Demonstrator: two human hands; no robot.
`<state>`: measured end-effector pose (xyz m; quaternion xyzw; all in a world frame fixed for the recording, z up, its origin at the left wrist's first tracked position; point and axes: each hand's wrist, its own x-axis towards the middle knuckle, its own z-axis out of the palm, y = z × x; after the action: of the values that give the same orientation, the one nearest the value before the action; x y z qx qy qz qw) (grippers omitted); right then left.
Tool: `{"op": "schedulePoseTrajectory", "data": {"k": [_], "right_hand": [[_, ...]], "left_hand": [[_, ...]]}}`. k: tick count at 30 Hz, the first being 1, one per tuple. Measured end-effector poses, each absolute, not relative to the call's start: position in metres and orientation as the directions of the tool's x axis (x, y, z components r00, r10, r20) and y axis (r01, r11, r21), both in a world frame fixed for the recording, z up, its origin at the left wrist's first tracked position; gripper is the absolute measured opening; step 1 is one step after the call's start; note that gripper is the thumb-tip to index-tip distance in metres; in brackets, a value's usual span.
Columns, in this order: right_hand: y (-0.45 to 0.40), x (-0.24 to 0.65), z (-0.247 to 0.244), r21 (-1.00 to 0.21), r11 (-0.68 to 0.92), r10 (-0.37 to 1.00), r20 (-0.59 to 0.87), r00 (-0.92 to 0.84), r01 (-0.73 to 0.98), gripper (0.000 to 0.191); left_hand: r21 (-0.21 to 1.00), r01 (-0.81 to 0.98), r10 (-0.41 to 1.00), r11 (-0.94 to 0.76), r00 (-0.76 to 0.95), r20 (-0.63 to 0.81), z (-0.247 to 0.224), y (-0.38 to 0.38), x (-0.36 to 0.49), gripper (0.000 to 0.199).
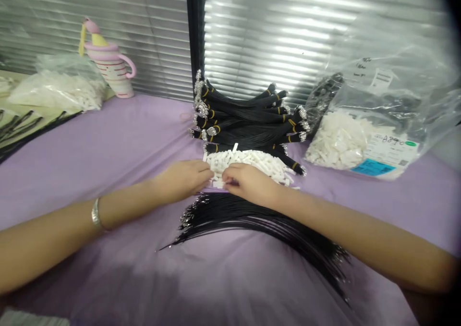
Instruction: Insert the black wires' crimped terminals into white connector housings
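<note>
A heap of small white plastic pieces (261,163) lies on the purple cloth (151,138). At its left edge is my left hand (187,178), fingers together and bent down; what they hold, if anything, is hidden. My right hand (250,182) touches the front of the heap, with thumb and fingers curled close together; I cannot make out anything between them. Just in front of both hands a fan of loose black cords (245,215) with metal ends is spread, partly beneath my right forearm. Behind the heap are stacked bundles of black cords (245,110) with yellow ties.
A clear bag of white pieces with labels (338,141) stands at the right. Another bag of white pieces (57,93) lies at the back left, beside a pink and white cup (113,71). More black cords (21,124) lie at the far left. Window blinds (154,38) are behind.
</note>
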<state>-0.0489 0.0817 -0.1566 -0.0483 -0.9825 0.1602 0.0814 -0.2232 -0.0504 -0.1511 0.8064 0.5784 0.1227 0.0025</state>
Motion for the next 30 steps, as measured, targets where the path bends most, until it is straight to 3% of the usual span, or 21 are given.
{"op": "schedulePoseTrajectory", "data": {"k": [6, 10, 15, 18, 21, 23, 26, 30], "right_hand": [[0.075, -0.036, -0.160, -0.277, 0.960, 0.091, 0.180, -0.979, 0.038, 0.017], [0.070, -0.030, -0.162, -0.242, 0.970, 0.092, 0.312, -0.945, 0.014, 0.015], [0.064, -0.031, -0.143, -0.071, 0.996, -0.021, 0.391, -0.920, -0.053, 0.012], [0.056, -0.034, -0.128, 0.000, 0.999, -0.033, 0.414, -0.910, -0.036, 0.012], [0.040, -0.035, -0.123, -0.086, 0.995, 0.002, 0.448, -0.894, -0.041, 0.010], [0.029, -0.035, -0.128, -0.225, 0.971, 0.000, 0.354, -0.935, -0.085, 0.008], [0.016, -0.039, -0.144, -0.386, 0.919, -0.025, 0.133, -0.991, -0.075, 0.011], [0.010, -0.050, -0.154, -0.459, 0.888, 0.008, 0.024, -1.000, -0.004, 0.012]], "left_hand": [[0.277, 0.908, 0.947, -0.314, 0.275, 0.168, -0.159, -0.042, -0.204, 0.023], [0.301, 0.906, 0.951, -0.298, 0.255, 0.174, -0.164, -0.043, -0.200, 0.027], [0.394, 0.856, 0.918, -0.336, 0.205, 0.339, -0.156, -0.047, -0.196, 0.017], [0.494, 0.817, 0.930, -0.297, 0.130, 0.344, -0.150, -0.048, -0.198, 0.018], [0.766, 0.624, 0.971, -0.153, -0.047, 0.233, -0.153, -0.045, -0.205, 0.012], [0.915, 0.401, 0.982, -0.048, -0.149, 0.117, -0.159, -0.040, -0.211, 0.011], [0.976, 0.218, 0.978, 0.006, -0.207, 0.040, -0.166, -0.034, -0.219, 0.012], [0.996, 0.088, 0.976, 0.032, -0.218, -0.012, -0.167, -0.032, -0.221, 0.011]]}}
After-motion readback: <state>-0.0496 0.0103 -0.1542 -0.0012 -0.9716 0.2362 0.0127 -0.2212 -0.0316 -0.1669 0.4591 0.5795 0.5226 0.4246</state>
